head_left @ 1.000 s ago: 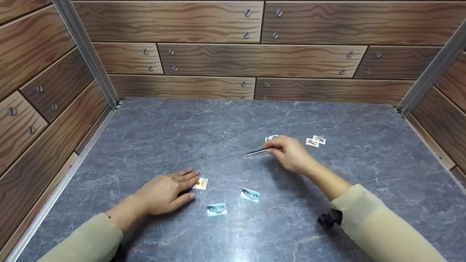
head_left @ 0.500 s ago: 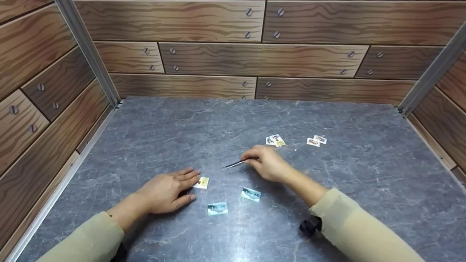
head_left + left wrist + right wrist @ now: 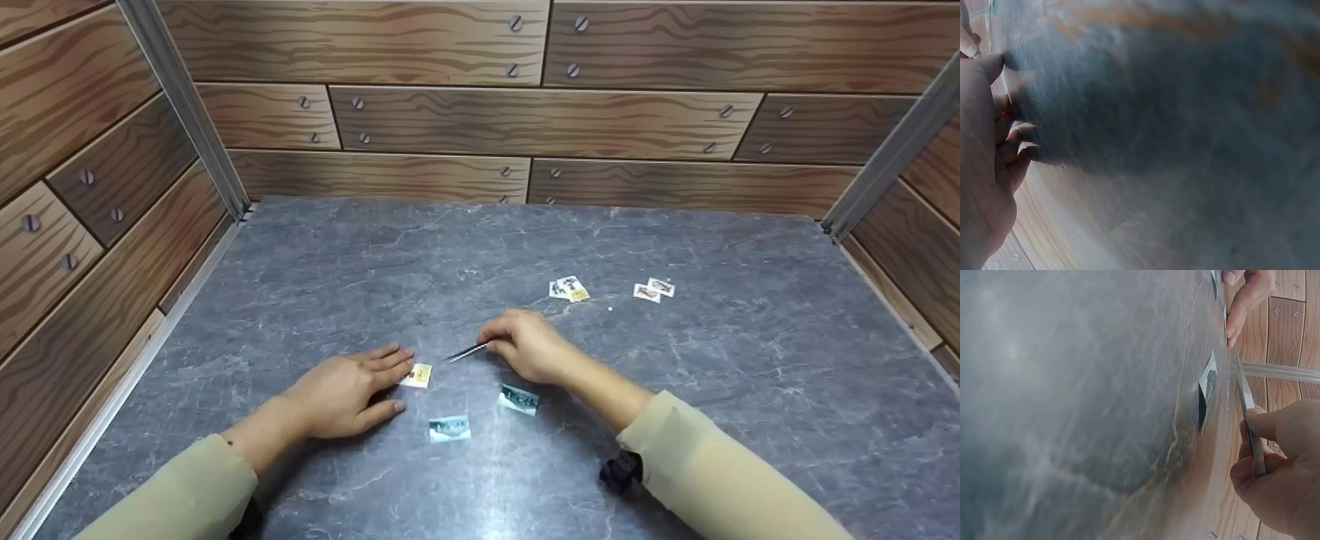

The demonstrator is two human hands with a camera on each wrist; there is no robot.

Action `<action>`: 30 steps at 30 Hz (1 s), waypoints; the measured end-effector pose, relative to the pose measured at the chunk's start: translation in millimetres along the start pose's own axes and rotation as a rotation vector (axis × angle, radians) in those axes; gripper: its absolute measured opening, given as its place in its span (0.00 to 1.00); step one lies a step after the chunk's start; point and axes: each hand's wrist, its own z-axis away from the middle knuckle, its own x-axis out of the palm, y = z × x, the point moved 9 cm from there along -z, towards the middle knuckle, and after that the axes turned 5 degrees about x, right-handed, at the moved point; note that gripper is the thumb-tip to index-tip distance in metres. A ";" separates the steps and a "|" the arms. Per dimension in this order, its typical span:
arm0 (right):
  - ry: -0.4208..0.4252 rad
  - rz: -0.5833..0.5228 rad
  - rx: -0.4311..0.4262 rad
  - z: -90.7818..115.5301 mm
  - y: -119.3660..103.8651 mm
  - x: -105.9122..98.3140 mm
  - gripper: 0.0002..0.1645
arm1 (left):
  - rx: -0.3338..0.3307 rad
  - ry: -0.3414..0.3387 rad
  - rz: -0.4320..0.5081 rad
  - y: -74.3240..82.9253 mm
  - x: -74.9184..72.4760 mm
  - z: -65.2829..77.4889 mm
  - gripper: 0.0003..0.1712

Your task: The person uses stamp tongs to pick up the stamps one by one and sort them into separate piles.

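My left hand (image 3: 349,394) lies flat on the grey table, its fingers stretched out over part of a small yellow-and-white stamp (image 3: 422,376). Between thumb and fingers my right hand (image 3: 532,349) pinches slim metal tweezers (image 3: 466,352). Their tips point left, a short way from the yellow stamp, with nothing visible between them. Two teal stamps lie nearer to me, one teal stamp (image 3: 450,429) at the left and another teal stamp (image 3: 519,400) below the right hand. In the right wrist view a teal stamp (image 3: 1208,385) shows a raised, curled edge near the tweezers (image 3: 1247,394).
Farther back, a yellow-and-white stamp (image 3: 573,289) overlaps another stamp (image 3: 556,290). To their right lies a second overlapping pair of stamps (image 3: 646,293). Wood-patterned walls (image 3: 435,120) with metal corner posts (image 3: 191,112) enclose the table at the back and sides.
My right hand has moved left and toward me with the tweezers, away from the back stamps and close to the left hand. The left hand has stayed in place.
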 end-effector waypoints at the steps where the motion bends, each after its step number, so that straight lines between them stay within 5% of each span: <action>1: -0.001 -0.005 0.003 -0.1 -0.1 0.6 0.07 | -0.001 -0.001 0.000 0.0 0.1 0.0 0.37; 30: -0.038 -0.022 0.016 -8.4 -9.2 17.3 0.08 | -0.011 -0.005 0.003 -1.2 0.9 -0.8 0.37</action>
